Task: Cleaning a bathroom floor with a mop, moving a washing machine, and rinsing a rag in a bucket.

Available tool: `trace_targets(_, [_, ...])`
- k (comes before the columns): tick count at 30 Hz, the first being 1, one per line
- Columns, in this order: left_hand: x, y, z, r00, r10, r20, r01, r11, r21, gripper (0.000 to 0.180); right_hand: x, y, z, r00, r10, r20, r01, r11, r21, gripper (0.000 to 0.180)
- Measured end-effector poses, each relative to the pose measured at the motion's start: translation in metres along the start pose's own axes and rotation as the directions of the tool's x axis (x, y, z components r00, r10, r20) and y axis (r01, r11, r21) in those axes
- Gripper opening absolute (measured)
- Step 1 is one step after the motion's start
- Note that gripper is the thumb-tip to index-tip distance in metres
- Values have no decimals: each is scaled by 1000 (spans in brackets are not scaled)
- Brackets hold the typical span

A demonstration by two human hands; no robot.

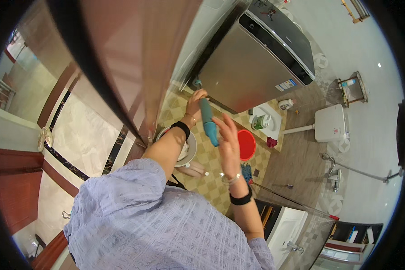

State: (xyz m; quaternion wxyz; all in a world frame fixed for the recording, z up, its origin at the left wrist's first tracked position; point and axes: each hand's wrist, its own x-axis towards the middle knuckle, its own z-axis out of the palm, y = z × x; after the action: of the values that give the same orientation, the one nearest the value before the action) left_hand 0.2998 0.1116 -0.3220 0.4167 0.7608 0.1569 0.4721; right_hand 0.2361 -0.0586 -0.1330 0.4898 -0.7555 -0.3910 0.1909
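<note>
My left hand (195, 107) is closed round the upper end of a long teal handle (207, 118), whose lower end turns brighter blue. What the handle belongs to I cannot make out; a small bluish-grey end (197, 83) shows just beyond my left fingers. My right hand (228, 146) is beside the handle's blue end, fingers stretched and apart. Whether its fingertips touch the handle I cannot tell. Below my left forearm stands a pale bucket (192, 150) with whitish cloth in it. A red basin (246, 145) is on the tiled floor to the right of my right hand.
A grey washing machine (252, 63) stands ahead on a raised ledge. Beside it are a green-and-white bottle (260, 122) and a white bottle (285, 104). A brown door (135, 54) rises at left. A white washbasin (287, 231) is at lower right, a cistern (330, 123) on the right wall.
</note>
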Motion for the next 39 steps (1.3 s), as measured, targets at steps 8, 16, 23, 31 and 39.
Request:
trace_targets(8, [-33,-37,7,983,-174,54,174,985,11,16,20,37,46,937,-287,-197,241,943,-228,43])
trace_targets(16, [-50,21,11,980,-128,151,112,988,106,12,-18,21,2,862,-358,-359,211,897,-388,23])
trace_targets(23, [-53,118,-1,958,22,286,-14,999,-30,20,-62,-26,-50,734,-278,-619,108,949,-297,10])
trace_targets(31, [-82,167,-4,923,115,367,-53,983,-177,25,-113,-46,-70,540,-239,-807,83,969,-232,16])
trace_targets(39, [-94,178,2,845,243,476,-121,955,-272,28,-137,-42,-77,436,-243,-867,72,969,-235,16])
